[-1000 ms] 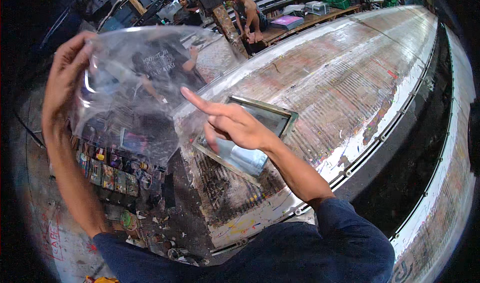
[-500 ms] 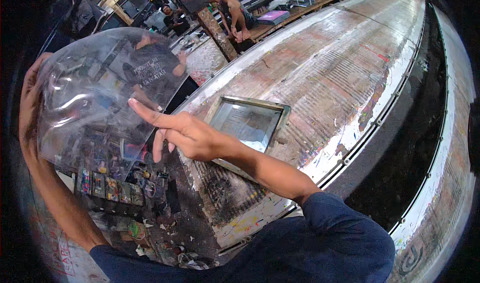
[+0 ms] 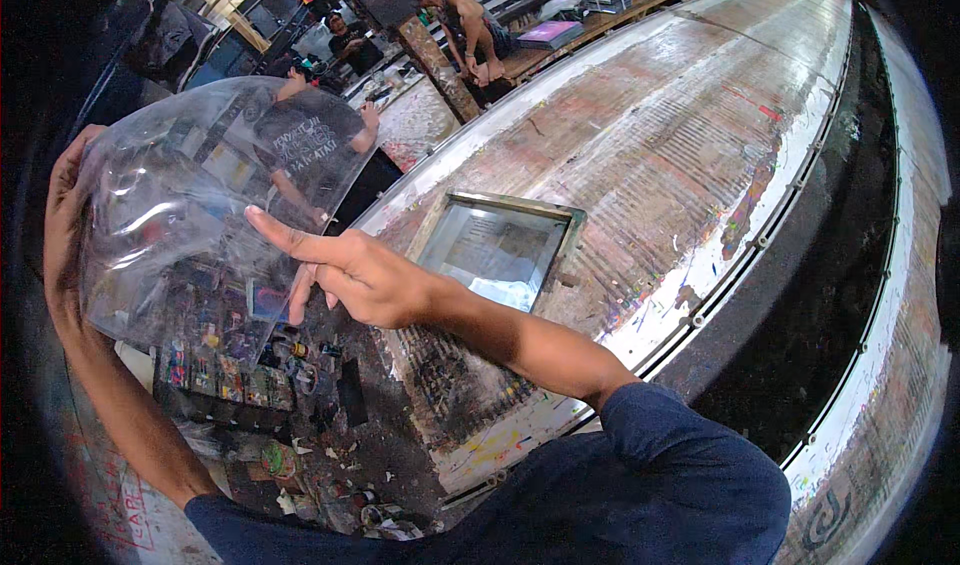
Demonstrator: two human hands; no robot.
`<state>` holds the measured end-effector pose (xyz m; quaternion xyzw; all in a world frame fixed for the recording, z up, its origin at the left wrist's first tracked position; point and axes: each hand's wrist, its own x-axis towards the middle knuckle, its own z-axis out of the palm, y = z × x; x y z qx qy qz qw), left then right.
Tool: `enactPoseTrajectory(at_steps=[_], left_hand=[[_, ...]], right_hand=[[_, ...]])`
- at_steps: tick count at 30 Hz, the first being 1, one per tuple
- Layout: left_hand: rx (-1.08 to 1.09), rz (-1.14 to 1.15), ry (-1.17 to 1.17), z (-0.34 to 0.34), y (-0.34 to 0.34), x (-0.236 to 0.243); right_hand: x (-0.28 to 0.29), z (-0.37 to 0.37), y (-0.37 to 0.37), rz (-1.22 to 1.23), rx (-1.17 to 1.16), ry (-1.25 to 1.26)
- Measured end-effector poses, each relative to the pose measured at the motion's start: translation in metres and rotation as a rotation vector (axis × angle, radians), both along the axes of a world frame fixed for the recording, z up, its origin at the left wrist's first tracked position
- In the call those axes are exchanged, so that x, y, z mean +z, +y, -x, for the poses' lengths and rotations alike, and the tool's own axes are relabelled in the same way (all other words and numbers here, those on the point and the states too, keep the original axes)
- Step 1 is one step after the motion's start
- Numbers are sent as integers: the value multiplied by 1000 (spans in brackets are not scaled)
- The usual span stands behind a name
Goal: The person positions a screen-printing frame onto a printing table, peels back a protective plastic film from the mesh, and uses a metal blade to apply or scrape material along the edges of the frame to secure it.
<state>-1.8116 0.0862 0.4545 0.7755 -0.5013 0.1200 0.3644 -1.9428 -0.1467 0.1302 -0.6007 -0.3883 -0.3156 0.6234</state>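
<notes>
A clear, flexible plastic sheet [image 3: 165, 225] is held up in front of me on the left, bulging and creased, with bright glare across it. My left hand [image 3: 68, 190] grips its left edge, the fingers partly hidden behind the film. My right hand [image 3: 350, 270] reaches across with the index finger stretched out over the sheet's face. Its other fingers are loosely bent and hold nothing. Whether the fingertip touches the film I cannot tell. Below my right hand, a framed glass screen [image 3: 495, 255] lies on a long, paint-stained table [image 3: 640, 165].
Ink containers [image 3: 230, 380] and scraps crowd a dark surface at lower left. A second long table [image 3: 910, 165] runs along the right, past a dark gap. Several people are behind; one person in a printed dark shirt [image 3: 310, 135] shows through the sheet. A purple stack [image 3: 550, 34] lies farther back.
The plastic sheet and my left hand have sunk slightly lower. My right hand has shifted a little to the left, its index finger still stretched out.
</notes>
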Motion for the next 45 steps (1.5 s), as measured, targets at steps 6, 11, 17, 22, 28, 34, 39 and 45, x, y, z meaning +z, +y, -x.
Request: enactPoseTrajectory(at_steps=[6, 11, 17, 22, 28, 34, 39, 45], left_hand=[[-2, -21, -73, -8, 13, 3], [-4, -87, -132, -18, 24, 8], [41, -69, -93, -17, 26, 4], [62, -80, -56, -18, 30, 2], [42, -70, -104, -35, 40, 4], [52, -82, -91, -40, 42, -1], [102, -8, -8, -25, 26, -20], [117, -134, 128, -56, 28, -114]], right_hand=[[-2, -4, 5, 15, -83, -76], [-4, -9, 9, 4, -124, -115], [-4, -5, 12, 3, -93, -93], [-7, -1, 16, -9, -58, -57], [-8, -2, 20, -34, -76, -125], [-14, -2, 21, -47, -39, -83], [-10, -1, 24, -133, -101, -181], [-67, -5, 21, -296, 18, 281]])
